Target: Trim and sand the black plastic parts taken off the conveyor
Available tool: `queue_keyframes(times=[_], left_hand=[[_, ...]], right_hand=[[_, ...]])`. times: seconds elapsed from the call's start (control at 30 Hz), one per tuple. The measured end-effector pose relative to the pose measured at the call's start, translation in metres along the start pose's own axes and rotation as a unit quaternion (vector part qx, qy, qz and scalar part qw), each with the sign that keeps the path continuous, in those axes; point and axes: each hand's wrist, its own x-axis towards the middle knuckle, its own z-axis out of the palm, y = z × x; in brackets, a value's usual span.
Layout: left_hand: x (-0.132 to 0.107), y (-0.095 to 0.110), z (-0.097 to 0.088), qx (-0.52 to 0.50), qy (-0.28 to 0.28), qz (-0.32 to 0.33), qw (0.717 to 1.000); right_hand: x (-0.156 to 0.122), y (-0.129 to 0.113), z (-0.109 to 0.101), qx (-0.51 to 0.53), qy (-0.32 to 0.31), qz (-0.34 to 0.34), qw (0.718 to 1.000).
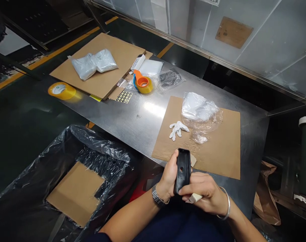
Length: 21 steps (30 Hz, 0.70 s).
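My left hand (169, 176) is closed around a black, hollow rectangular part (182, 168) with a round hole in its floor. The part is upright, its open side facing me, above the near edge of the cardboard sheet. At its lower right, the fingers of my right hand (205, 191) touch the rim. A small cream-coloured tool (195, 198) with a greyish, blade-like end is tucked in that same hand; its exact kind is unclear. Behind the black part shows a beige piece (193, 160), mostly hidden. White gloves (177, 129) lie on the cardboard sheet (218, 154) beyond my hands.
A clear bag with white contents (199, 107) rests on the cardboard. Farther left on the metal table (132, 117) are tape rolls (61, 90), an orange tape dispenser (143, 82), a sticker sheet (124, 96) and stacked cardboard (92, 85). A plastic-lined bin (54, 158) stands at lower left.
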Motion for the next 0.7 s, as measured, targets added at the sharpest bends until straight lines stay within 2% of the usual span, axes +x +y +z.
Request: queue_keyframes(times=[0.1, 0.17, 0.27, 0.33, 0.4, 0.5, 0.6, 0.7], left_hand=[[0.002, 0.001, -0.002, -0.007, -0.022, -0.024, 0.999], [0.003, 0.003, -0.004, 0.002, -0.044, -0.041, 0.998], [0.004, 0.009, -0.007, 0.000, -0.080, -0.003, 0.997], [0.004, 0.012, -0.007, -0.017, -0.097, 0.034, 0.995], [0.004, 0.013, -0.006, -0.023, -0.103, 0.046, 0.993], [0.002, 0.014, -0.005, -0.018, -0.099, 0.055, 0.993], [0.001, 0.013, -0.005, -0.014, -0.097, 0.064, 0.993], [0.001, 0.013, -0.008, -0.009, -0.099, 0.064, 0.993]], right_hand=[[-0.003, -0.003, 0.000, 0.032, 0.014, 0.031, 0.999], [-0.010, 0.002, 0.000, 0.072, 0.076, 0.085, 0.991], [-0.027, 0.029, 0.000, 0.083, 0.212, 0.237, 0.944], [-0.041, 0.061, 0.003, 0.033, 0.254, 0.346, 0.903], [-0.055, 0.098, 0.009, -0.023, 0.250, 0.415, 0.874], [-0.075, 0.146, 0.023, -0.075, 0.251, 0.460, 0.849], [-0.090, 0.171, 0.037, -0.122, 0.259, 0.495, 0.820], [-0.095, 0.182, 0.047, -0.159, 0.273, 0.518, 0.795]])
